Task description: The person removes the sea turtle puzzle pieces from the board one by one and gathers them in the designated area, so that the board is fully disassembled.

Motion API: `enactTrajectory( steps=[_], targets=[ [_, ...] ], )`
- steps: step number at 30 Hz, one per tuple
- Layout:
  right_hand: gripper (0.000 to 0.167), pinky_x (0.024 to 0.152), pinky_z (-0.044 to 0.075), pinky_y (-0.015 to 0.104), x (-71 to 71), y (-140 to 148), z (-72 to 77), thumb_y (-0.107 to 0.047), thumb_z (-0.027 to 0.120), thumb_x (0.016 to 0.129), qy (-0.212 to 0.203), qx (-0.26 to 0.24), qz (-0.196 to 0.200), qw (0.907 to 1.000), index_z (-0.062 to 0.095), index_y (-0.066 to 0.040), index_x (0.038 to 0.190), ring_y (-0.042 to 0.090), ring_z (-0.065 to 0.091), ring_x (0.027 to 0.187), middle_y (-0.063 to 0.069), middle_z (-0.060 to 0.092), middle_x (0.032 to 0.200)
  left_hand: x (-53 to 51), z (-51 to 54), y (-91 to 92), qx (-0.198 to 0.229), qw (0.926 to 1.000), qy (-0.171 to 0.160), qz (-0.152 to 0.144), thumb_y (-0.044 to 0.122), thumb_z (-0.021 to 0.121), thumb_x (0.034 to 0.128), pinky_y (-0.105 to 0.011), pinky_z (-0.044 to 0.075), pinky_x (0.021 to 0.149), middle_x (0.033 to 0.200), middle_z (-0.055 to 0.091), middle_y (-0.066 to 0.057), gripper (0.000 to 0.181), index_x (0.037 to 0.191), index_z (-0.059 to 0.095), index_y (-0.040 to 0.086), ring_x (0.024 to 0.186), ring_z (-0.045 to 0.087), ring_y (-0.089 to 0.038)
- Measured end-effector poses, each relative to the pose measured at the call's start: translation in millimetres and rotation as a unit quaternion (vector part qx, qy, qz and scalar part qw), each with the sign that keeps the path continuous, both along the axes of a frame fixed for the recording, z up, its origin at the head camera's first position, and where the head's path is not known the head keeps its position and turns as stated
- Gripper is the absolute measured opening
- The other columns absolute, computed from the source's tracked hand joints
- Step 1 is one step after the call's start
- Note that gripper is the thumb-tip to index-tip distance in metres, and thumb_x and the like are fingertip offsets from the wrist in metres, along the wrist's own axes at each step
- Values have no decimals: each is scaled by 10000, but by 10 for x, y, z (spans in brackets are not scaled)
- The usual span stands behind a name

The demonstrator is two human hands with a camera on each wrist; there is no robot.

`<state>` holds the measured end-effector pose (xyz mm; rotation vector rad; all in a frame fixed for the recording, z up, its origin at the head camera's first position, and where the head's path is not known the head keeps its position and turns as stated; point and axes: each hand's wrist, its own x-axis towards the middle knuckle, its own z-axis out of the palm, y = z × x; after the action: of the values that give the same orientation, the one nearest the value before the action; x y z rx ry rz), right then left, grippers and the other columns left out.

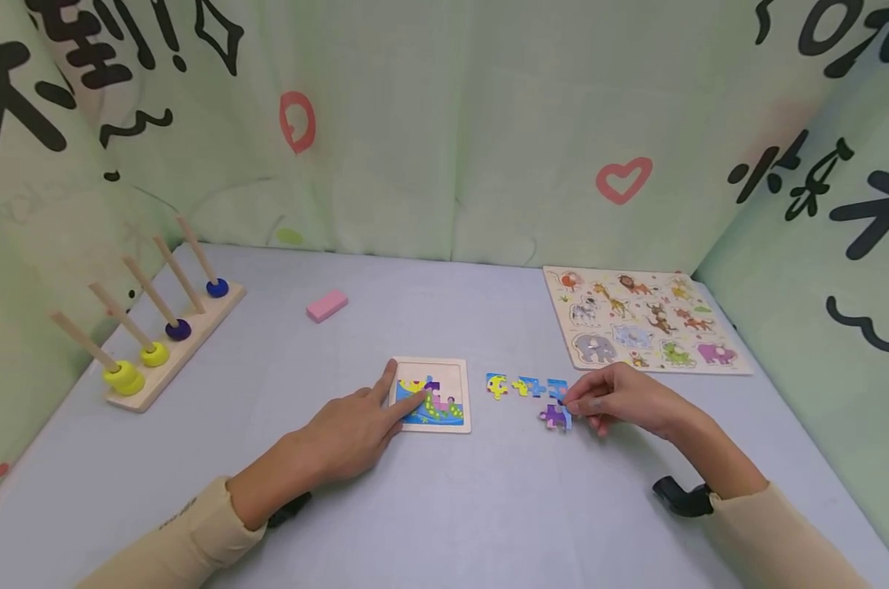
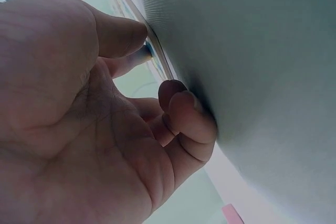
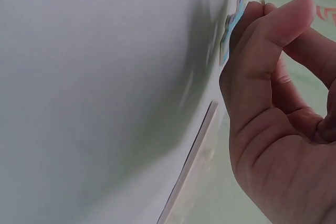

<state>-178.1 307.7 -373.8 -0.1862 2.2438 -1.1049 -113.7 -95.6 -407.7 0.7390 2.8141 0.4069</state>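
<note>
A small square wooden puzzle tray [image 1: 455, 368] lies on the table, partly filled with a colourful picture. My left hand [image 1: 348, 433] rests against its left side, index finger along the edge and thumb reaching over the picture. In the left wrist view, the other fingers of the left hand [image 2: 126, 108] are bent near the tabletop. At right, my right hand [image 1: 628, 401] pinches a purple puzzle piece [image 1: 553, 417] at its fingertips. Just behind lie several loose pieces, among them a yellow-and-blue piece [image 1: 496, 384]. The right wrist view hides what the right hand [image 3: 283, 93] holds.
An animal picture board [image 1: 628, 319] lies at the back right. On the left stands a wooden peg rack [image 1: 186, 343] with yellow and blue rings. A pink block [image 1: 327, 306] sits behind the tray. Printed curtains [image 1: 451, 123] enclose the table.
</note>
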Motion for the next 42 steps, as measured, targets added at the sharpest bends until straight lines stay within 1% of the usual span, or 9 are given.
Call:
enactTrajectory(
  steps=[4,10,16,22,27,35,42],
  targets=[
    [239,664,596,286,-7,77,-17,-110,717,996,5,32,22,10000,728,75,1147,95,629,693,3,725,854,-11,11,7,-43,9999,-77,58,281,536,1114,-537,578,957,1747,233,-257,520,1623,440,320,1323,625,-417],
    [231,651,598,284,-23,88,-20,-119,734,989,119,175,215,9995,743,64,1129,96,627,656,2,707,813,-7,25,19,-99,9996,-239,139,282,537,1112,-525,577,952,1758,221,-234,524,1623,436,335,1335,618,-404],
    [207,638,597,280,-15,24,3,-128,746,981,345,376,359,9981,767,38,1103,99,619,630,-9,674,739,5,38,26,-113,9995,-243,158,283,536,1113,-524,577,949,1758,222,-233,521,1622,437,338,1326,621,-403],
    [189,637,606,292,-14,6,18,-83,723,986,371,391,354,9979,759,52,1114,110,624,648,19,699,771,9,43,29,-115,9996,-230,136,283,539,1112,-524,577,956,1758,221,-235,526,1624,433,335,1328,620,-403],
    [167,641,609,294,-11,-15,39,-62,713,986,404,499,335,9974,764,43,1105,123,627,665,33,718,797,14,49,14,-52,9998,-174,94,284,531,1116,-545,575,951,1752,224,-249,518,1625,437,317,1321,623,-413],
    [160,636,612,304,-11,-23,30,-77,732,980,441,592,338,9967,770,27,1095,137,629,662,18,694,760,13,40,12,-29,9998,-164,94,286,529,1116,-540,573,954,1754,222,-246,517,1625,438,316,1312,625,-410],
    [161,640,615,301,-16,-26,28,-85,734,980,450,577,370,9966,769,28,1090,128,632,666,26,708,790,15,50,13,-9,9998,-169,98,283,529,1116,-544,570,964,1753,222,-248,517,1624,439,313,1321,621,-413]
  ],
)
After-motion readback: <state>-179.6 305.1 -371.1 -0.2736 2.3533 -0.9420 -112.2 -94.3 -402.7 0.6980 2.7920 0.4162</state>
